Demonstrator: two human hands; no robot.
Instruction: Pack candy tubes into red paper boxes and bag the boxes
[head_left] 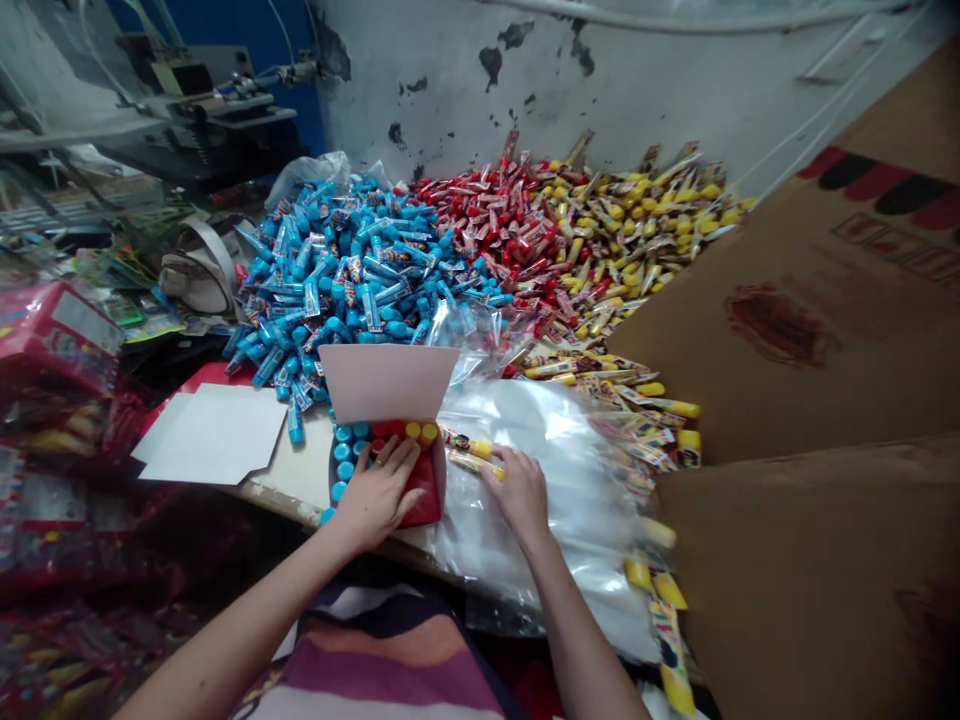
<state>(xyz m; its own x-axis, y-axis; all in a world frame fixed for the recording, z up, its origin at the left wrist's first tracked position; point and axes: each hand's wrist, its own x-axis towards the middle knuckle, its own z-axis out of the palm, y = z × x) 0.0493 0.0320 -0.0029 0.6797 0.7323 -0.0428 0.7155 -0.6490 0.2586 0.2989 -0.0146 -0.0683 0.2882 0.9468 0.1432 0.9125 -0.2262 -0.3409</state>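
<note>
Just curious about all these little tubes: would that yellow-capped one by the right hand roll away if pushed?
Probably yes: the yellow-capped tube looks round and slim, so it would likely roll. Its glossy wrapper may also feel slippery. It seems stiff rather than floppy, since it lies straight.

An open red card box point(429, 492) holds rows of blue-, red- and yellow-capped tubes point(390, 430), two more point(471, 450) lying beside it.

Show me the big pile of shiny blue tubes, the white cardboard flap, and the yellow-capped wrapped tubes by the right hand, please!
Pile of shiny blue-capped tubes point(337, 270): head view, middle of the pile.
White cardboard flap point(388, 382): head view, centre of the flap.
Yellow-capped wrapped tubes point(471, 452): head view, wrapper just above the fingers.
</note>
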